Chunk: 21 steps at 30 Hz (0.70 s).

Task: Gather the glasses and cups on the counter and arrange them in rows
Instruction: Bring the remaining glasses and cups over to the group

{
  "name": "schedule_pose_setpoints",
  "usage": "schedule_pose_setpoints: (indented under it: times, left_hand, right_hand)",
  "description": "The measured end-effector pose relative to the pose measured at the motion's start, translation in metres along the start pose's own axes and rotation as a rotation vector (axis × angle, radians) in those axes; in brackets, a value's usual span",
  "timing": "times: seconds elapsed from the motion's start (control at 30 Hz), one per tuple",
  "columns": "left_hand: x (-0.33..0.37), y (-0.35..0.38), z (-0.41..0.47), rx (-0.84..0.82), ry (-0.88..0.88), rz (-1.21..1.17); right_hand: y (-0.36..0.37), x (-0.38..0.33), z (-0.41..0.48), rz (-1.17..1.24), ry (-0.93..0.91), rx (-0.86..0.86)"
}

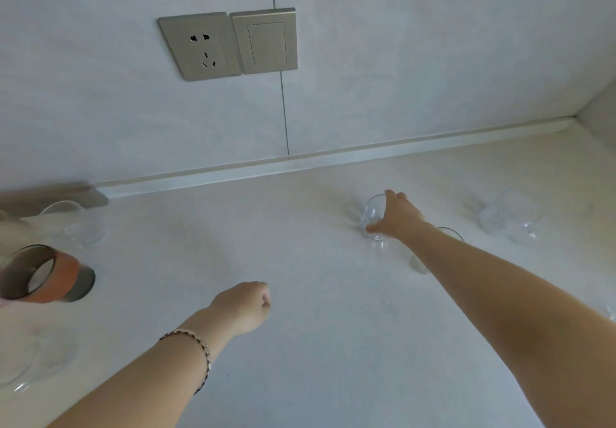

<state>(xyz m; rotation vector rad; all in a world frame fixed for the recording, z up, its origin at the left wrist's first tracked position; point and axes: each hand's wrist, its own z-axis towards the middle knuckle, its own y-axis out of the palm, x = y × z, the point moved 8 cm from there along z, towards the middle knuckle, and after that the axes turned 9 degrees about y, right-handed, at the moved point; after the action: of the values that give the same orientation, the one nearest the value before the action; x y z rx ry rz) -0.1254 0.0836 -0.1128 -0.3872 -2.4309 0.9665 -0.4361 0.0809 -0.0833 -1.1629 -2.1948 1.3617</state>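
Note:
My right hand (396,215) reaches far across the pale counter (300,227) and wraps its fingers around a small clear glass (371,217) standing there. Another clear glass (420,260) shows partly under my right forearm. Two more clear glasses (506,217) stand blurred at the far right. On the left stand a clear glass (78,224), a dark cup with an orange band (46,276), and a clear glass (30,361) near the front. My left hand (245,306) hovers over the counter's middle, fingers curled into a loose fist, holding nothing.
A tiled wall with a metal socket (200,45) and switch (265,40) rises behind the counter. A grey object (50,197) lies against the wall at the far left. The counter meets a side wall at the back right corner.

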Motion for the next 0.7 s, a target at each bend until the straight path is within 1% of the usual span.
schedule_pose_setpoints:
  times: [0.17,0.27,0.33,0.53,0.7]
  left_hand:
    - [-0.030,0.013,-0.023,0.019,-0.085,-0.068]
    - [-0.060,0.025,-0.048,0.018,-0.154,-0.107]
    - [-0.083,0.034,-0.070,0.021,-0.197,-0.139]
    - [-0.160,0.069,-0.160,0.075,-0.318,-0.231]
    - [-0.235,0.100,-0.261,0.142,-0.378,-0.287]
  right_hand:
    - [-0.001,0.001,-0.010,0.073,-0.032,0.040]
    - [0.008,-0.014,-0.035,0.078,-0.108,0.026]
    - [0.021,-0.032,-0.060,0.039,-0.175,0.002]
    - [0.091,-0.112,-0.168,-0.175,-0.412,-0.101]
    - [0.161,-0.182,-0.289,-0.268,-0.576,-0.186]
